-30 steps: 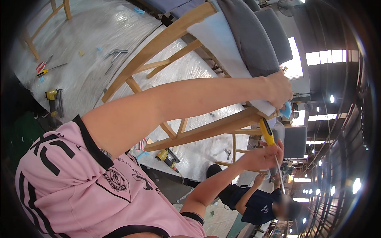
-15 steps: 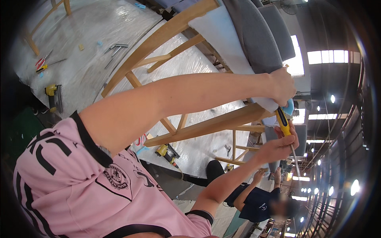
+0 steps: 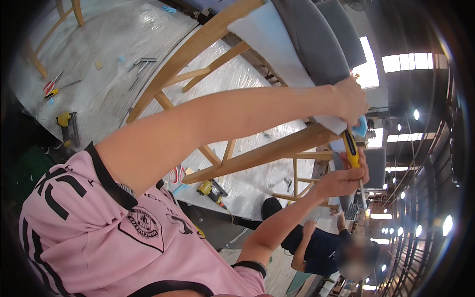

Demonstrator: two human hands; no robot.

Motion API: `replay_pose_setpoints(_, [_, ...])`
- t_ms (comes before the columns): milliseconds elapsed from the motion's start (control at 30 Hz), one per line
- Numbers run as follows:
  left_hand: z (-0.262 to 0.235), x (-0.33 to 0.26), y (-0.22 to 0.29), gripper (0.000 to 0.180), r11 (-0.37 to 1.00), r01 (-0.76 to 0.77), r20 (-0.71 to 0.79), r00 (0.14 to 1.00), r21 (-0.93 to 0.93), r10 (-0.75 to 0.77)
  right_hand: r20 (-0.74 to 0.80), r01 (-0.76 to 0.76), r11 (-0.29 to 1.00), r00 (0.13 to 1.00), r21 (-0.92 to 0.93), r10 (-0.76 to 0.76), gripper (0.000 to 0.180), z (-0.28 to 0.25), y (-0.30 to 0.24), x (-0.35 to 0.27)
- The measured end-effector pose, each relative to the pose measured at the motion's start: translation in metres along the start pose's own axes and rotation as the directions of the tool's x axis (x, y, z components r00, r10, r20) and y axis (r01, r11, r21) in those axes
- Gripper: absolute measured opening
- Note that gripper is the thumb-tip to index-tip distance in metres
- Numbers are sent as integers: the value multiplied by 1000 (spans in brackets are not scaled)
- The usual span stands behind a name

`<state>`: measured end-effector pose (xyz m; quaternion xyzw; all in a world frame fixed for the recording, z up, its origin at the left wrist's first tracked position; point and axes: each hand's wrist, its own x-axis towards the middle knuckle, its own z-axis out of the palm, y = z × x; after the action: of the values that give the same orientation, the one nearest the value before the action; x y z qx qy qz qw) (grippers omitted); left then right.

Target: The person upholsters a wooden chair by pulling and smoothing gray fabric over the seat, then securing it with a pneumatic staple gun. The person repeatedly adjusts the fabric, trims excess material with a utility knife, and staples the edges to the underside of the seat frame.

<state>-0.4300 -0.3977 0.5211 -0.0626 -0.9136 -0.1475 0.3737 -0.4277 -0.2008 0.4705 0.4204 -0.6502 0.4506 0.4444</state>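
Observation:
A wooden chair frame [image 3: 257, 156] lies tilted over a plastic-covered workbench [image 3: 114, 54], with a grey seat cushion [image 3: 307, 44] and its white underside cloth [image 3: 269, 39] on it. My left hand [image 3: 351, 99] reaches out and grips the edge of the white cloth where it meets the wooden rail. Just below, my right hand [image 3: 341, 179] is closed on a yellow and black screwdriver [image 3: 352, 150], its handle up close to my left hand and its shaft pointing down. A small blue object [image 3: 361, 126] shows beside the left hand.
On the bench lie a yellow nail gun [image 3: 69, 127], red-handled pliers [image 3: 51, 85], metal strips [image 3: 141, 63] and another yellow tool [image 3: 212, 190]. A second wooden frame [image 3: 37, 59] stands at the upper left. A person in a dark blue shirt [image 3: 316, 242] is beyond my right arm.
My right hand has lifted the screwdriver up closer to my left hand. My left hand keeps its grip on the cloth edge.

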Motion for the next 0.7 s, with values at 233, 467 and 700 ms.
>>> replay_pose_setpoints(233, [-15, 11, 3, 34, 998, 48, 76, 996, -39, -45, 2, -14, 998, 1000, 67, 14, 44, 11, -8, 7])
replay_pose_setpoints(467, [-12, 12, 13, 30, 998, 54, 29, 998, -29, -53, -26, 95, 996, 995, -5, -95, 44, 3, -20, 14])
replay_pose_setpoints(700, [-10, 11, -2, 34, 990, 138, 91, 987, -25, -135, -29, 50, 994, 998, -100, -53, 40, -6, 47, -2])
